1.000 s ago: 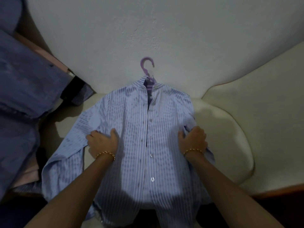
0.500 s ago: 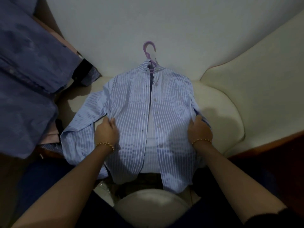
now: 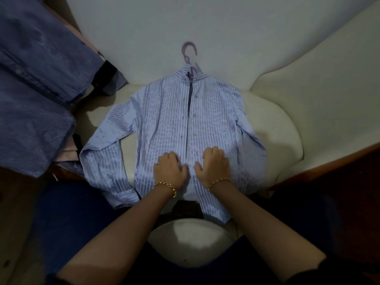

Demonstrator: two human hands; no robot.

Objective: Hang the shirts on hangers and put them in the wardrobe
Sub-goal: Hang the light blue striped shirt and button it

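A light blue striped shirt [image 3: 164, 112] lies front up on a cream armchair seat [image 3: 281, 128]. A purple hanger [image 3: 189, 52] is inside it, its hook sticking out of the collar against the chair back. Both of my hands are at the shirt's middle, one on each side of the button strip. My left hand [image 3: 170, 169] has its fingers curled on the left front edge. My right hand [image 3: 214, 164] curls on the right front edge, beside a button. The upper buttons look fastened; the lower front hangs over the seat's edge.
Several dark blue striped shirts [image 3: 33, 83] are draped over the chair's left arm, with pink and dark cloth under them. The right chair arm [image 3: 320, 75] rises at the right. A pale round cushion [image 3: 191, 235] sits below the shirt's hem.
Both hands have moved from the shirt's outer sides inward to the button strip. The camera has pulled back and the shirt's front panels now lie closer together.
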